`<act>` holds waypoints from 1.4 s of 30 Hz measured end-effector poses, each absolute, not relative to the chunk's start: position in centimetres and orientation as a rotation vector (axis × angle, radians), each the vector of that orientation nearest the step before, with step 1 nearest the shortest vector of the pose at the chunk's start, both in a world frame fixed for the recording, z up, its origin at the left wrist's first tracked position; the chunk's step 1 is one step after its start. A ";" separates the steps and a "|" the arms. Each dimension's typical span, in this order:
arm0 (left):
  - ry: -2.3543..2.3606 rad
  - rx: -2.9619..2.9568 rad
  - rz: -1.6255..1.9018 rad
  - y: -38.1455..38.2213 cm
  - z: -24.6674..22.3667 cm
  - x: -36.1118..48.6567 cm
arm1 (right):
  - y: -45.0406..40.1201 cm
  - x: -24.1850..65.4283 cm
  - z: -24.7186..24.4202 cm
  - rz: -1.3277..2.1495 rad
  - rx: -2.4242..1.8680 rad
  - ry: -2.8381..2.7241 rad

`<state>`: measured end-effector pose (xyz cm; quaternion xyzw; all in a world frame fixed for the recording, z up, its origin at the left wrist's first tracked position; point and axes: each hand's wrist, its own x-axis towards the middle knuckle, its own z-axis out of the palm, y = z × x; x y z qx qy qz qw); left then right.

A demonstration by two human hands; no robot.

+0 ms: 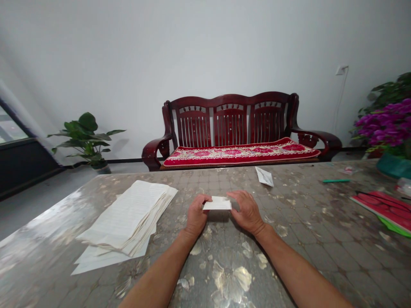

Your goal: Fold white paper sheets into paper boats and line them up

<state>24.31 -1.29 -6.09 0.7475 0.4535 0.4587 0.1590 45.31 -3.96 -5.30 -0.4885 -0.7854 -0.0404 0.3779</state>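
Note:
A small white piece of folded paper [217,203] is held just above the table, in front of me. My left hand [197,212] pinches its left end, thumb on top and fingers curled beneath. At the other end, my right hand [247,211] is curved about the paper's right edge, with the thumb at the near corner and the index finger at the far one. Further back and to the right lies a folded white paper piece [265,176]. Left of my hands is a stack of lined paper sheets [128,214], loosely piled.
The table [224,273] has a patterned, glossy cover. At right lie a green pen [336,181], eyeglasses [393,208] on a red book [379,201], and a teal pot [393,166] of purple flowers. Behind the table stands a wooden bench [229,124], with a potted plant [88,139] leftward.

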 end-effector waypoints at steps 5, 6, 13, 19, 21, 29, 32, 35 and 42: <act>1.261 2.167 1.172 -1.0 -6.8 24.7 | -3.8 45.3 -5.6 -0.044 -1.194 -2.166; 1.262 2.192 1.145 -1.0 -6.9 24.7 | -3.7 45.2 -5.7 -0.036 -1.202 -2.204; 1.259 2.442 0.879 -1.6 -6.8 24.6 | -3.2 45.5 -6.9 0.032 -1.308 -2.232; 1.485 2.614 0.634 -2.3 -5.9 24.8 | -4.3 45.8 -6.1 -0.098 -1.372 -2.110; 1.557 2.674 0.567 -2.4 -5.7 24.8 | -4.7 45.7 -5.7 -0.153 -1.377 -2.135; 1.414 2.772 0.627 -2.6 -5.5 24.7 | -4.6 45.4 -5.7 -0.183 -1.460 -2.264; 1.267 2.689 0.708 -2.3 -5.9 24.4 | -4.3 45.9 -6.0 -0.110 -1.521 -2.236; 1.183 2.692 0.703 -2.0 -6.2 24.3 | -4.2 46.3 -6.2 -0.020 -1.520 -2.249; 1.257 2.854 0.605 -2.4 -5.7 24.3 | -4.8 46.0 -5.4 -0.144 -1.518 -2.206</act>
